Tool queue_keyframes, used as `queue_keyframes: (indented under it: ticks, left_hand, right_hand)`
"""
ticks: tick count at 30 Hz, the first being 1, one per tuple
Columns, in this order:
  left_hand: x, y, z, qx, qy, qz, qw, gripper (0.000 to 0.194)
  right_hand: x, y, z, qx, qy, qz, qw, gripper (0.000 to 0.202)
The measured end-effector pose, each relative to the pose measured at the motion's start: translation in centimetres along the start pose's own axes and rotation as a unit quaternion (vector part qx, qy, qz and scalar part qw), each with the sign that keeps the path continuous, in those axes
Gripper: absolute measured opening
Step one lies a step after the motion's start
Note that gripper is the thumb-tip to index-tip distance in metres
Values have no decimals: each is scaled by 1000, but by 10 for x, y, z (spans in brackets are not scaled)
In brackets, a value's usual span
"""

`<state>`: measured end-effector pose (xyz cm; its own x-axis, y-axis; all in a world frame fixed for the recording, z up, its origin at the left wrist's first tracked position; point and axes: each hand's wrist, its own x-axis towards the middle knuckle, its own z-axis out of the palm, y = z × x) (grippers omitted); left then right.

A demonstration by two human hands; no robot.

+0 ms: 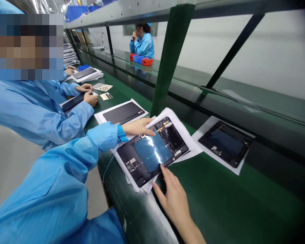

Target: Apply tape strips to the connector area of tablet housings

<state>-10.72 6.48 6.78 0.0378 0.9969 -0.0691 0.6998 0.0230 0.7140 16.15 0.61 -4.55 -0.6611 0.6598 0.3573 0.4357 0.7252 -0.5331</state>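
Tablet, black, rectangular, opened onto circuitry and a shiny blue panel (154,154): being borne on white paper sheets (184,130), under the fingers of the bare left hand (139,127) and just ahead of those of the bare right hand (175,200).
Left fingers: being laid out nearly straight over the far-left edge; whether paper is being pinched cannot be told.
Right fingers: being held loosely spread, thumb apart, forefinger seemingly being touched to the near edge; nothing is being grasped.
Tablet step: apparently being steadied or positioned with both hands.
Next move: light, even support is probably being called for, exposed parts being kept unpressed.
Opened tablets: two being counted, the second black opened tablet (226,142) being kept on white paper, right of the right fingers.
Closed dark slabs: three being seen beyond the left fingers, the nearest flat dark-grey slab (123,113) being bedded on paper.
Sticker sheets: two small pale sheets (103,87) being left farther beyond those fingers.
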Motion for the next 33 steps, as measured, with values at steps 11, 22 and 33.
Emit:
queue_keyframes:
  ticks: [11,22,33]
  left_hand:
    - [-51,-49,18,164,69,-40,983,35]
    - [-48,-70,25,94,121,-2,988,31]
    - [-58,-67,32,125,133,-22,983,25]
  right_hand:
    - [6,2,-8,-13,10,-45,999,38]
    - [38,93,-62,-259,91,41,961,29]
    - [133,192,-85,-239,-109,34,964,26]
